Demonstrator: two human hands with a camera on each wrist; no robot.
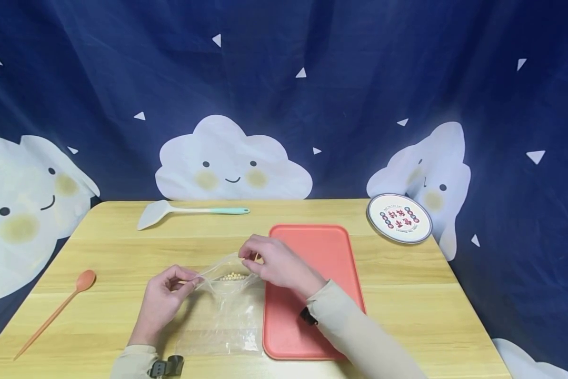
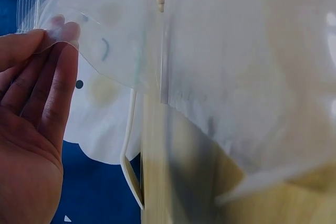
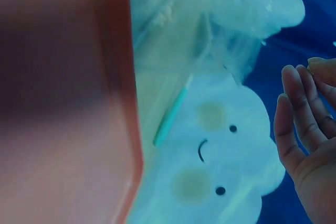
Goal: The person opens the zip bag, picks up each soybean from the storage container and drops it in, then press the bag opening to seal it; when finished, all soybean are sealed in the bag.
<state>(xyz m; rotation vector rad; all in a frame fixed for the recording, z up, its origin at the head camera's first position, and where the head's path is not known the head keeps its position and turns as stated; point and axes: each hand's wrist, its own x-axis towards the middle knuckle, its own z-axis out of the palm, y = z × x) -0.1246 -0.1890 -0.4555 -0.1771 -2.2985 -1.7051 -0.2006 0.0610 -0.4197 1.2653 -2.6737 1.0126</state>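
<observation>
A clear zip bag (image 1: 222,316) with several small pale yellow beans or beads (image 1: 232,276) inside extends over the table beside the tray. My left hand (image 1: 165,295) pinches the bag's upper left edge between thumb and fingers; in the left wrist view the film (image 2: 105,40) runs from those fingertips. Close to the bag's upper right side is my right hand (image 1: 279,263), reaching across the tray. Its thumb and fingertips (image 3: 310,66) come together in the right wrist view, where the bag's film appears apart from them. Whether they hold something small cannot be made out.
A coral tray (image 1: 312,247) lies right of the bag, under my right forearm. Behind lies a white spatula (image 1: 189,210) with a mint handle. An orange spoon (image 1: 66,302) lies at left; a printed plate (image 1: 399,237) sits at the far right corner. Dark blue curtain (image 1: 350,105) surrounds the table.
</observation>
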